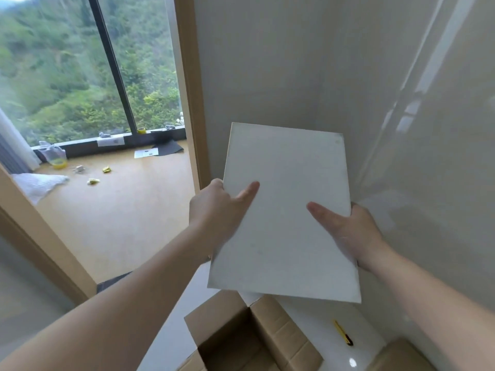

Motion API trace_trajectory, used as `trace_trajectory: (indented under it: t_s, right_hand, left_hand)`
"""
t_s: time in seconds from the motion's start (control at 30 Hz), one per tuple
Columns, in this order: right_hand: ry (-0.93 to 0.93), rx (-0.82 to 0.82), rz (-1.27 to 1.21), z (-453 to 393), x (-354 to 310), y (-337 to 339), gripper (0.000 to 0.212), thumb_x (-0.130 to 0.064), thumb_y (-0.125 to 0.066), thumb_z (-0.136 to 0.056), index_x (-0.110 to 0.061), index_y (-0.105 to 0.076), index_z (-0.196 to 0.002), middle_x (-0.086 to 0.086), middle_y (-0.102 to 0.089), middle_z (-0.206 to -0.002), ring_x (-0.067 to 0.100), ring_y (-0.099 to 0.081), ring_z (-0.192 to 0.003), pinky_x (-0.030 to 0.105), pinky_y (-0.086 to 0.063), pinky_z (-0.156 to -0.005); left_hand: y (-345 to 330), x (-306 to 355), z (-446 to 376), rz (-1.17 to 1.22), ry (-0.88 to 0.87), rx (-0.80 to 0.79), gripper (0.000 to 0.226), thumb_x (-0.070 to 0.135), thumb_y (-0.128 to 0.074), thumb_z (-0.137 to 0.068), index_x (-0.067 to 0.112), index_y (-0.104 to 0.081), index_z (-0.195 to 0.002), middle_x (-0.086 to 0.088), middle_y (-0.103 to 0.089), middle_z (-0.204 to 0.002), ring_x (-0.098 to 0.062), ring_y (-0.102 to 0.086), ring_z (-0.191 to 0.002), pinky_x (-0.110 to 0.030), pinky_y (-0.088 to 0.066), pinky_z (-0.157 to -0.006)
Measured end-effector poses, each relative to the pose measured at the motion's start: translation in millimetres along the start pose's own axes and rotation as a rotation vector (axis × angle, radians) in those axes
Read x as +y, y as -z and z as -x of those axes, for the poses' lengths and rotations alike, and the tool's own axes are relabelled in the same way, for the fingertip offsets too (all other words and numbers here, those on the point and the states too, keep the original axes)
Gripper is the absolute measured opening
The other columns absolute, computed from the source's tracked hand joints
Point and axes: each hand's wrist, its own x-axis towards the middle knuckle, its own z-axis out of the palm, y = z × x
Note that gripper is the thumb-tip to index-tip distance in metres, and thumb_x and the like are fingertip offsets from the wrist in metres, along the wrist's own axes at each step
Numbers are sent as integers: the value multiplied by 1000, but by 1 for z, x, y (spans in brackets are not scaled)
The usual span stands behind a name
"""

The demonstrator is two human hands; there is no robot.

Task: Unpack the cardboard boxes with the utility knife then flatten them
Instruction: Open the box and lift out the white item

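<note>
two bare forearms reaching up from the bottom corners of the view. below and between them, an open brown cardboard box [241, 341], flaps spread, standing on a glossy white floor [316, 325]. just right of the box, apart from it, a slim yellow-and-black utility knife [343, 332] lying on that floor, untouched. at the lower right edge, the corner of a second brown cardboard box [393, 356], only partly in view. higher up, held in the air over the open box, a flat pale grey rectangular board [284, 223], tilted slightly with its top edge leaning left. left hand [214, 207] gripping the board's left edge, thumb laid flat across the face, fingers curled round behind. right hand [351, 228] gripping the right edge the same way, thumb stretched over the face, fingers wrapped behind and out of sight. behind the board, a plain off-white wall corner [294, 76], glossy on the right side. further left, past a tan wooden door frame [192, 89], a tan floor scattered with small yellow scraps [106, 170], a white sheet of paper [146, 153] and a dark sheet [168, 148]. farthest back, a large black-framed window [112, 62] with green trees outside, and a roll of yellow tape [141, 130] on its sill.
</note>
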Motion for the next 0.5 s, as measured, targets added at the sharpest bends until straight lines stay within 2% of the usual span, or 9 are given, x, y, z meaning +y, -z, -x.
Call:
trace_trajectory:
  t_s: [0.13, 0.23, 0.3, 0.4, 0.5]
  right_hand:
    - [3, 57, 37, 1, 1, 17, 32, -33, -80, -74, -15, -73, -99, -2, -76, -95, 19, -73, -88, 43, -56, -85]
    - [5, 133, 41, 2, 7, 19, 30, -30, -79, -75, -13, -73, -99, -3, -76, -93, 18, -73, -88, 39, -57, -83]
    - [-10, 189, 35, -2, 9, 17, 31, -29, -80, -75, -13, -73, -99, -1, -76, -95, 19, -73, -88, 42, -57, -85]
    - [-6, 268, 46, -14, 9, 0, 33, -34, -81, -73, -15, -74, -99, -2, -76, -96, 18, -73, -89, 42, -56, -86]
    - [14, 384, 66, -25, 9, -31, 30, -36, -80, -74, -18, -73, -97, -4, -76, -96, 13, -73, -85, 34, -57, -79]
  left_hand:
    - [-14, 13, -3, -2, -28, -11, 61, 79, -45, -72, 23, -59, -93, 7, -64, -82, -19, -59, -80, -32, -46, -68]
    - [-23, 17, -11, 4, -50, -58, 58, 78, -47, -72, 23, -56, -86, 6, -63, -78, -16, -57, -74, -30, -42, -60]
    - [-27, 18, -23, 6, -82, -93, 58, 76, -48, -73, 21, -56, -87, 5, -62, -78, -14, -56, -72, -30, -38, -56]
    - [-29, 14, -54, 18, -161, -132, 57, 75, -49, -75, 20, -57, -89, 5, -62, -77, -18, -57, -76, -31, -40, -60]
    - [-21, 6, -97, 40, -265, -199, 56, 74, -50, -76, 19, -57, -90, 5, -63, -80, -19, -59, -78, -31, -47, -67]
